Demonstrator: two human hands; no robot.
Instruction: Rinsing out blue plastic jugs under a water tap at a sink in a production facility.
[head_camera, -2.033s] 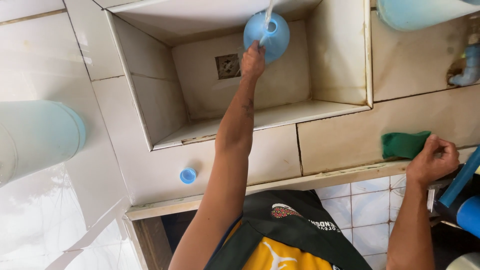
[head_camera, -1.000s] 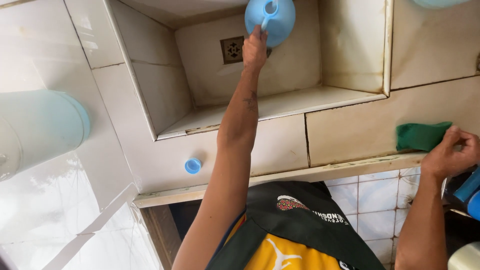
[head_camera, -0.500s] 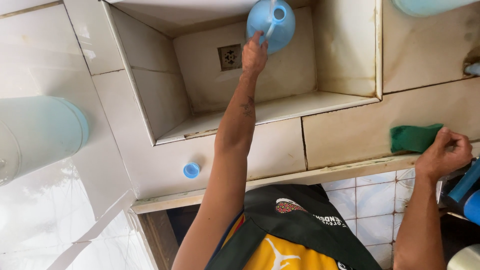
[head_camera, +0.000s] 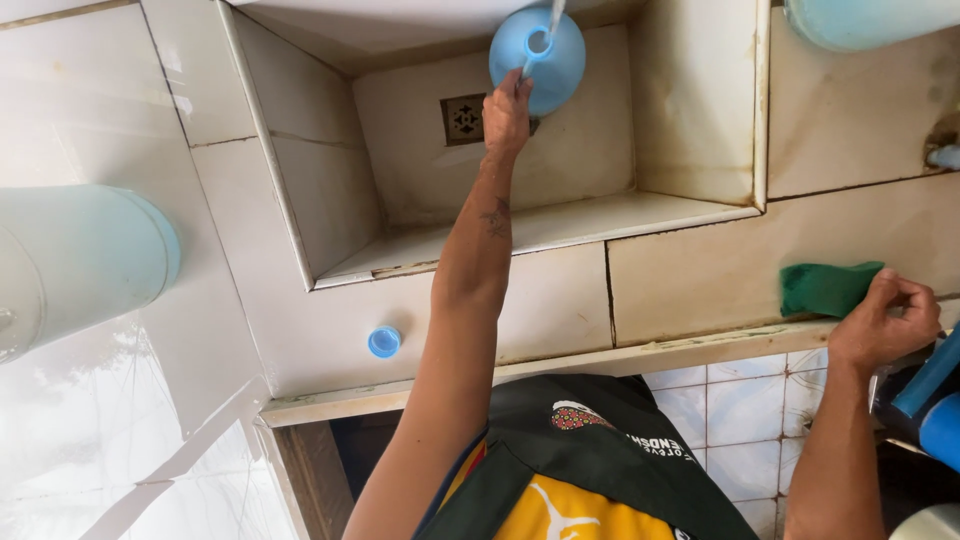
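Left hand (head_camera: 507, 112) gripping blue jug (head_camera: 538, 60) under water stream at sink's (head_camera: 690, 150) far wall, open basin below, right hand (head_camera: 885, 322) curled on green cloth (head_camera: 825, 288) at counter's near edge, blue cap (head_camera: 384, 342) left.

One head cam, looking straight down, close over tiled sink (head_camera: 690, 215).

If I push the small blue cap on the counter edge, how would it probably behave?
The small blue cap looks like thin plastic, so it is probably light and stiff. The tiled counter under it looks smooth and glossy, so it may slide easily. It lies flat and is round; tipped on edge, it could roll.
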